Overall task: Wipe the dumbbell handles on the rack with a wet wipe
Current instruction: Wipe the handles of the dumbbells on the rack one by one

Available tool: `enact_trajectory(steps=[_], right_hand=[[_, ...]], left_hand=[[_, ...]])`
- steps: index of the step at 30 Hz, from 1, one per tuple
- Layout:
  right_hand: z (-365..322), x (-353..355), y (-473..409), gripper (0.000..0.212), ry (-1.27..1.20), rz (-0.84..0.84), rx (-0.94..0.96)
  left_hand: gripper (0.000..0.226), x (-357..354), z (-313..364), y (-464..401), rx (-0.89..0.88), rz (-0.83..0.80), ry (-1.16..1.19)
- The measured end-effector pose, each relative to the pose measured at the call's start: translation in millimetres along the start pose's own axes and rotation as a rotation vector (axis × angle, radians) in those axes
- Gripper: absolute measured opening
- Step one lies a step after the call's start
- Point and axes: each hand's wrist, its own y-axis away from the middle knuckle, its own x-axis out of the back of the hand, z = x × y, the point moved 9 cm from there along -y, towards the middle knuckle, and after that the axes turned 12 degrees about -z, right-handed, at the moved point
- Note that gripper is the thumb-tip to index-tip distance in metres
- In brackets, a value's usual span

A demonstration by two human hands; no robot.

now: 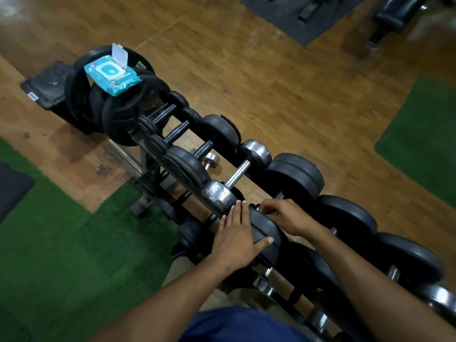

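Observation:
A long rack [158, 154] holds a row of dumbbells running from upper left to lower right. My left hand [237, 238] lies flat on the near black head [267, 233] of one dumbbell, fingers spread over it. My right hand [283, 215] is curled down over that dumbbell's handle, which is hidden beneath it; a small pale bit shows at the fingertips, and I cannot tell whether it is a wipe. A chrome dumbbell [240, 170] sits just beyond my hands. The blue wet wipe pack [112, 75] rests on the black weight plates [116, 107] at the rack's far end, lid flipped up.
Larger black dumbbells [345, 215] continue along the rack toward the lower right. Green turf mats [61, 255] lie on the wooden floor to the left and right. A black mat [301, 18] and a bench [394, 13] stand at the top.

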Motion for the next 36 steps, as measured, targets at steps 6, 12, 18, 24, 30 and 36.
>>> enact_trajectory(steps=[6,12,18,24,30,36], right_hand=[[4.0,3.4,1.5,0.017,0.372,-0.066,-0.006],[12.4,7.0,3.6,0.024,0.299,0.066,-0.058],[27.0,15.9,9.5,0.028,0.291,0.224,-0.164],[17.3,1.8,6.2,0.027,0.311,0.099,-0.106],[21.7,20.2,16.8,0.021,0.4,0.283,-0.253],[28.0,21.9,21.5,0.044,0.422,0.28,-0.26]], left_hand=[[0.113,0.2,1.4,0.8,-0.009,-0.006,0.015],[0.113,-0.1,1.0,-0.6,-0.017,0.011,0.006],[0.115,-1.9,-1.4,-2.9,-0.015,-0.004,-0.006],[0.115,-3.2,-1.8,-4.6,-0.014,-0.003,-0.013],[0.115,-5.2,-2.9,-4.1,-0.015,-0.012,-0.019],[0.115,-2.4,-2.6,-3.2,-0.012,-0.007,-0.026]])
